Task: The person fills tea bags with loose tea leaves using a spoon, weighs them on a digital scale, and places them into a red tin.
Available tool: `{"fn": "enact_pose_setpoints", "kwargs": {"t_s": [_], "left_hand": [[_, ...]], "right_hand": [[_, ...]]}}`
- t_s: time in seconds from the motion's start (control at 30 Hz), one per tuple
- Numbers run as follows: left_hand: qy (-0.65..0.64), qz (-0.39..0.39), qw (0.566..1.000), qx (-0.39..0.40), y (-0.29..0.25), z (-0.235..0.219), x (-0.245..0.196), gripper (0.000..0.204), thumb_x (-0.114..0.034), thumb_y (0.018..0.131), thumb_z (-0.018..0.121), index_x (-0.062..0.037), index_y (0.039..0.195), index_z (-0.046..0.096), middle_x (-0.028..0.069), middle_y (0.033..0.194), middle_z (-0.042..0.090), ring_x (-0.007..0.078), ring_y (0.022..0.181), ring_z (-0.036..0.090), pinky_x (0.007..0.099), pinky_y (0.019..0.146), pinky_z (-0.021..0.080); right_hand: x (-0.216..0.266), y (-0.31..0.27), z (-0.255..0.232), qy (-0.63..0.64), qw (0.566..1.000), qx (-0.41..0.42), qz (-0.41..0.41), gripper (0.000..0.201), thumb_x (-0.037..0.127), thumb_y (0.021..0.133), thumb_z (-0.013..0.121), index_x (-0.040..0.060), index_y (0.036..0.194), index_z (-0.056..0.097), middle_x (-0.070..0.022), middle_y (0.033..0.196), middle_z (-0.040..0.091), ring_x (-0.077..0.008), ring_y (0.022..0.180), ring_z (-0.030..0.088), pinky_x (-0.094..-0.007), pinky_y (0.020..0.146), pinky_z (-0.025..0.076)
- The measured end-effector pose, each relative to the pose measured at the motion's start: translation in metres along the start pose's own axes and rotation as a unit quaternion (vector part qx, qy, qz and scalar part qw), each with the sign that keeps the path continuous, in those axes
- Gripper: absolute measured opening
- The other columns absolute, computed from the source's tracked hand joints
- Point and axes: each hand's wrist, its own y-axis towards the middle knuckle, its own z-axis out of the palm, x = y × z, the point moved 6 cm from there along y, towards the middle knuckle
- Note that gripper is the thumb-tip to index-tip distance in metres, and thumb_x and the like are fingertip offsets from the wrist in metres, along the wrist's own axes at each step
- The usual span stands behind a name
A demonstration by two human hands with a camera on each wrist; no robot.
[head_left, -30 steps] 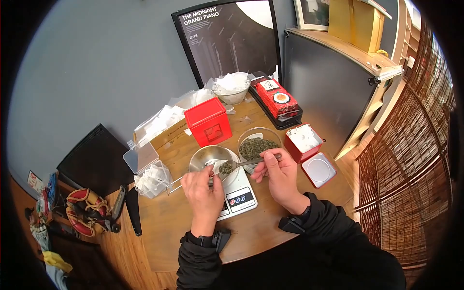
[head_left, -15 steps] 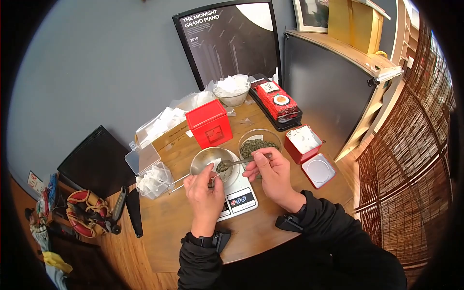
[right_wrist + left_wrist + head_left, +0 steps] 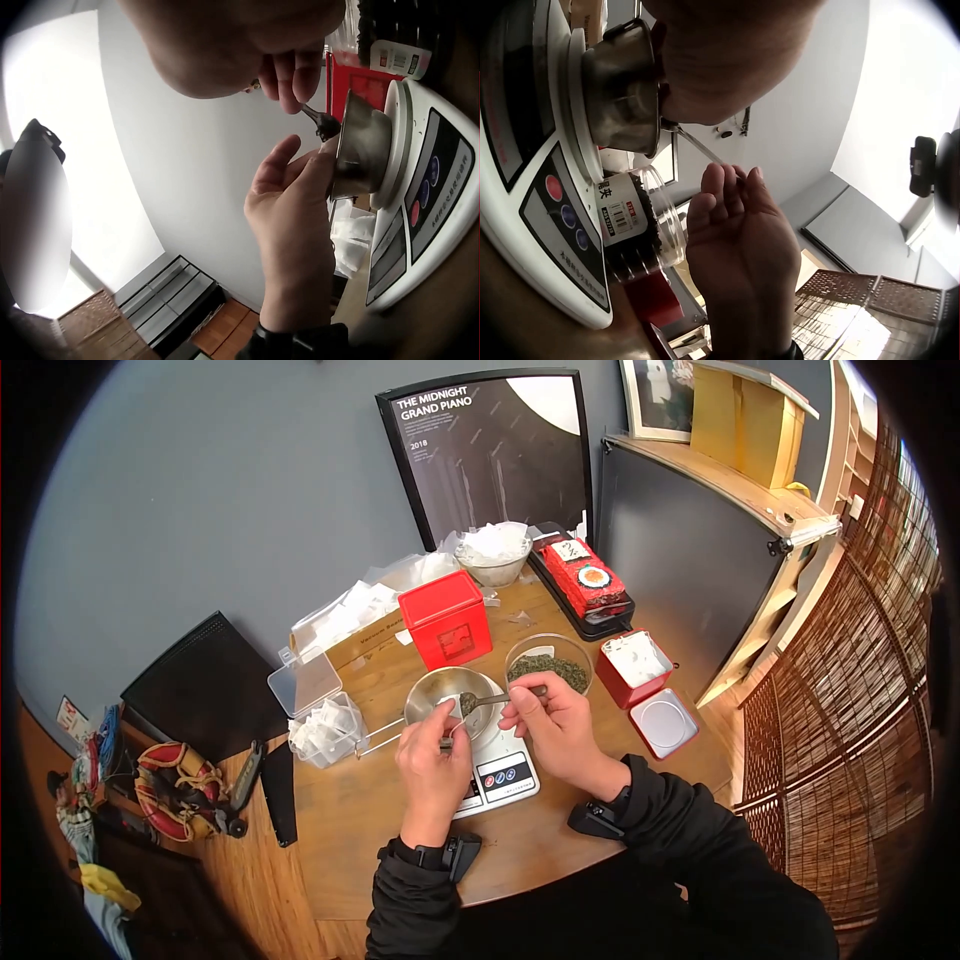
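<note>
My left hand [image 3: 432,775] pinches a small white tea bag [image 3: 457,707] between thumb and fingers, over the metal bowl [image 3: 425,690]. My right hand [image 3: 562,735] grips a spoon [image 3: 495,699] by its handle. The spoon's dark bowl end is at the mouth of the bag, with dried leaves on it. In the right wrist view the spoon [image 3: 322,121] tips down toward the left fingertips [image 3: 289,148]. The metal bowl stands on a white kitchen scale [image 3: 511,780]. Just behind my right hand is a clear jar [image 3: 508,652] of dried green leaves.
A red tin [image 3: 443,622] stands behind the bowl. At the left is a clear box [image 3: 328,730] of white bags; at the right, an opened red tin [image 3: 637,665] beside its lid [image 3: 664,724]. Further back are a glass bowl [image 3: 493,550] and a black tray [image 3: 600,622] with a red package.
My right hand has moved left, bringing the spoon from beside the jar to the bag, and its leaf load looks smaller. The left hand keeps its pinch. The head view has shifted slightly.
</note>
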Motion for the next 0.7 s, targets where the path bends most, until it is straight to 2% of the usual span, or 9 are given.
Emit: {"fn": "enact_pose_setpoints", "kwargs": {"t_s": [0.1, 0.17, 0.27, 0.43, 0.57, 0.7], "left_hand": [[0.005, 0.005, 1.0, -0.001, 0.0, -0.001, -0.001, 0.033, 0.004, 0.074, 0.071, -0.0018, 0.107, 0.071, 0.0098, 0.079, 0.072, 0.0276, 0.075, 0.067, 0.0377, 0.074, 0.053], [0.019, 0.011, 1.0, 0.014, 0.0, 0.0, 0.0, 0.036, 0.004, 0.077, 0.072, -0.0025, 0.112, 0.069, 0.0087, 0.083, 0.073, 0.0228, 0.076, 0.068, 0.0352, 0.072, 0.055], [0.016, 0.014, 1.0, -0.012, 0.002, -0.002, -0.002, 0.032, 0.004, 0.075, 0.07, -0.0019, 0.107, 0.071, 0.0094, 0.078, 0.072, 0.0273, 0.073, 0.066, 0.038, 0.073, 0.052], [0.002, -0.009, 1.0, -0.018, 0.001, -0.002, 0.003, 0.032, 0.003, 0.076, 0.07, -0.002, 0.107, 0.071, 0.0091, 0.078, 0.071, 0.0269, 0.072, 0.065, 0.0376, 0.072, 0.052], [-0.017, -0.019, 0.999, -0.019, -0.001, 0.0, 0.009, 0.034, 0.003, 0.076, 0.069, -0.0021, 0.109, 0.07, 0.0093, 0.078, 0.07, 0.0271, 0.072, 0.066, 0.0375, 0.071, 0.053], [-0.015, -0.026, 0.999, -0.021, 0.0, -0.002, 0.008, 0.036, 0.003, 0.076, 0.069, -0.0021, 0.112, 0.069, 0.0095, 0.078, 0.07, 0.0274, 0.072, 0.067, 0.0377, 0.071, 0.054]], "right_hand": [[0.005, 0.002, 0.002, -0.044, 0.999, 0.012, -0.022, 0.02, 0.019, 0.104, 0.056, 0.0003, 0.112, 0.058, -0.0069, 0.088, 0.067, -0.0114, 0.077, 0.068, -0.0225, 0.063, 0.051], [0.009, 0.005, 0.004, -0.076, 0.996, 0.022, -0.041, 0.02, 0.018, 0.104, 0.056, 0.0002, 0.111, 0.058, -0.0068, 0.087, 0.067, -0.0111, 0.077, 0.067, -0.0226, 0.063, 0.051], [0.018, 0.007, 0.009, -0.087, 0.993, 0.04, -0.064, 0.019, 0.018, 0.104, 0.055, 0.0002, 0.11, 0.058, -0.0062, 0.086, 0.068, -0.0106, 0.077, 0.068, -0.023, 0.062, 0.051], [0.027, 0.007, 0.016, -0.127, 0.985, 0.056, -0.1, 0.019, 0.019, 0.103, 0.057, 0.0004, 0.107, 0.059, -0.0041, 0.081, 0.067, -0.0095, 0.073, 0.066, -0.0237, 0.061, 0.05], [0.028, 0.011, 0.018, -0.131, 0.985, 0.053, -0.096, 0.018, 0.019, 0.103, 0.057, 0.0005, 0.106, 0.06, -0.0042, 0.079, 0.066, -0.009, 0.071, 0.065, -0.024, 0.062, 0.05], [0.026, 0.017, 0.024, -0.206, 0.97, 0.07, -0.107, 0.019, 0.018, 0.103, 0.057, -0.0004, 0.105, 0.059, -0.0054, 0.076, 0.066, -0.0094, 0.069, 0.064, -0.0251, 0.062, 0.051]]}}
